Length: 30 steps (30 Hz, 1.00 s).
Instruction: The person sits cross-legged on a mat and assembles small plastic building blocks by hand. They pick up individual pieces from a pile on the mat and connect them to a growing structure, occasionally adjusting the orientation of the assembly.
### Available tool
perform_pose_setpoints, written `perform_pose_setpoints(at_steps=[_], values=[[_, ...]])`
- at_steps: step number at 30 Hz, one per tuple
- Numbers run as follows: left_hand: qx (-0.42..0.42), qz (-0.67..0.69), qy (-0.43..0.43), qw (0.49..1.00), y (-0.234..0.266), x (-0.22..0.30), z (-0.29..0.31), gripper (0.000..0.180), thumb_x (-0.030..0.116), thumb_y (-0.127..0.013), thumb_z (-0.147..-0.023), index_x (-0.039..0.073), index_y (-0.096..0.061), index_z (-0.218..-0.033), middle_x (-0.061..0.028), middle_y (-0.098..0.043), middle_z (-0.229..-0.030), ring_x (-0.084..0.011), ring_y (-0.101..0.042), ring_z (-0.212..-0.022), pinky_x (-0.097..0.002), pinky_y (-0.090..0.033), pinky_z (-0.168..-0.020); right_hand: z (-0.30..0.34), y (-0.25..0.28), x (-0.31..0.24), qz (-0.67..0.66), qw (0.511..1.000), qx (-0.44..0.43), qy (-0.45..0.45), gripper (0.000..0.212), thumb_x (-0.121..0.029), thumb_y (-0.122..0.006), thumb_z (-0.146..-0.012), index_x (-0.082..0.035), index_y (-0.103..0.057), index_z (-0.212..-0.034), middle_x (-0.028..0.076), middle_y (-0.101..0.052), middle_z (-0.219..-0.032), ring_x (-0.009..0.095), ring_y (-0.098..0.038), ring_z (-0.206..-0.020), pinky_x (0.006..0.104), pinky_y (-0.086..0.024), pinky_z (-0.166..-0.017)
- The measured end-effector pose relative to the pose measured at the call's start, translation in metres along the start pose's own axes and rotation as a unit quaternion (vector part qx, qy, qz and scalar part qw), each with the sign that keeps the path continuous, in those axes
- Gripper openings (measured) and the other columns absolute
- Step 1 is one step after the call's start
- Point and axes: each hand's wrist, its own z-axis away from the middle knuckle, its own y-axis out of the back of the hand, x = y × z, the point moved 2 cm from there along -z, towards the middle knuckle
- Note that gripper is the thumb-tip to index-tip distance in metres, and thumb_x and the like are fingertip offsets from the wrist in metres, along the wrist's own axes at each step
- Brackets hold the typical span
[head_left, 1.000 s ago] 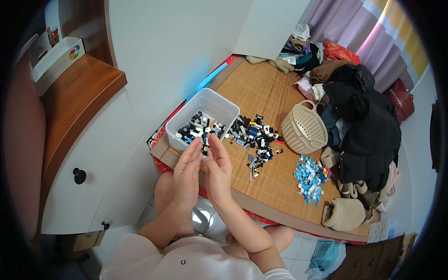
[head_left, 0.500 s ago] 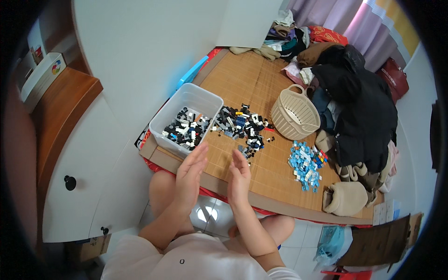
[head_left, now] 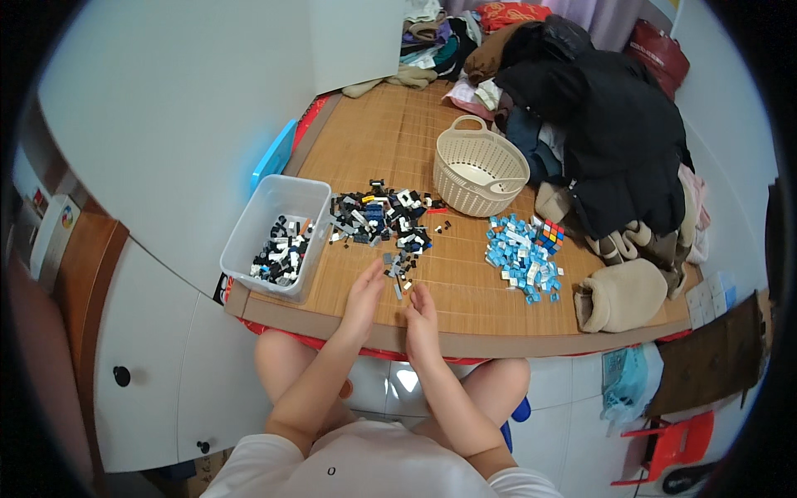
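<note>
Both hands are held over the near edge of the bamboo mat, palms facing each other with a gap between them. My left hand (head_left: 363, 300) has its fingers stretched out and holds nothing. My right hand (head_left: 422, 320) is likewise empty, fingers extended forward. Just beyond the fingertips lies a loose pile of black, grey and white building bricks (head_left: 378, 217), with a few grey ones (head_left: 401, 264) trailing nearest the hands. To the left stands a clear plastic bin (head_left: 311, 192), partly filled with similar bricks (head_left: 281, 253).
A beige woven-look basket (head_left: 480, 178) stands right of the bricks. Light-blue and white small tiles (head_left: 523, 257) lie in a heap beside a colourful puzzle cube (head_left: 550, 236). Clothes and a black jacket (head_left: 614, 141) pile up on the right. A blue lid (head_left: 275, 155) leans by the cabinet.
The view has turned, so the mat and its things sit further left and lower-angled. My hands stay open and facing each other, now close to the trailing grey bricks.
</note>
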Motion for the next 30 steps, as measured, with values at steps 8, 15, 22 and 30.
perform_pose_setpoints(at_steps=[8, 15, 22, 30], values=[[-0.033, -0.101, 0.022, 0.994, -0.013, -0.009, 0.0, 0.05, 0.003, -0.04, -0.084, -0.003, -0.031, -0.133, -0.0154, -0.036, -0.136, -0.0205, -0.03, -0.129, -0.0301, -0.025, -0.103, -0.014, 0.0, 0.005, 0.007, 1.0, -0.012, -0.007, 0.061, 0.007, -0.038, -0.078, 0.004, -0.019, -0.136, 0.016, -0.028, -0.139, 0.024, -0.026, -0.129, 0.0315, -0.022, -0.104], [-0.05, -0.039, 0.05, 0.997, -0.016, -0.02, 0.012, 0.046, 0.004, -0.042, -0.087, -0.003, -0.034, -0.131, -0.0135, -0.041, -0.131, -0.0191, -0.037, -0.123, -0.0282, -0.031, -0.101, -0.022, -0.001, 0.015, -0.026, 0.999, -0.029, -0.015, 0.061, 0.007, -0.038, -0.078, 0.003, -0.02, -0.136, 0.018, -0.029, -0.137, 0.025, -0.027, -0.128, 0.0316, -0.025, -0.103], [-0.024, 0.015, 0.024, 0.999, -0.02, -0.021, 0.019, 0.045, 0.004, -0.041, -0.088, -0.003, -0.033, -0.131, -0.0134, -0.036, -0.135, -0.0185, -0.033, -0.126, -0.0281, -0.03, -0.101, -0.021, 0.0, 0.008, -0.01, 1.0, -0.018, -0.018, 0.058, 0.006, -0.039, -0.08, 0.003, -0.022, -0.135, 0.017, -0.033, -0.135, 0.023, -0.033, -0.125, 0.0303, -0.028, -0.101], [0.0, 0.051, 0.06, 0.997, -0.012, -0.007, 0.035, 0.047, 0.004, -0.039, -0.087, -0.003, -0.029, -0.133, -0.012, -0.033, -0.137, -0.019, -0.029, -0.129, -0.0284, -0.024, -0.104, -0.027, -0.001, -0.016, 0.09, 0.996, 0.01, -0.002, 0.052, 0.006, -0.04, -0.08, 0.002, -0.031, -0.132, 0.016, -0.04, -0.13, 0.022, -0.039, -0.12, 0.0295, -0.031, -0.099]])
